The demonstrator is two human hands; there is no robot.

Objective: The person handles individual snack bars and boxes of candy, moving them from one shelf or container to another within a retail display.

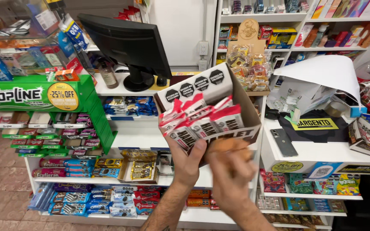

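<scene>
The left hand (188,160) is closed on the underside of an open brown cardboard display carton (236,100), thumb pressed up against the front row of red, white and black wrapped snack bars (202,119) that stand upright inside it. The carton is held in the air, tilted, with its flap raised behind the bars. The right hand (230,173) sits just beside the left, below the carton's lower edge; it is blurred, so I cannot tell whether it is open or gripping anything. Beyond the hands, a black flat monitor (129,42) stands on the white bench. Left of the left hand hangs a green display rack (43,96) of small packets. Right of the right hand, a dark phone (283,142) lies on a white shelf (313,152).
</scene>
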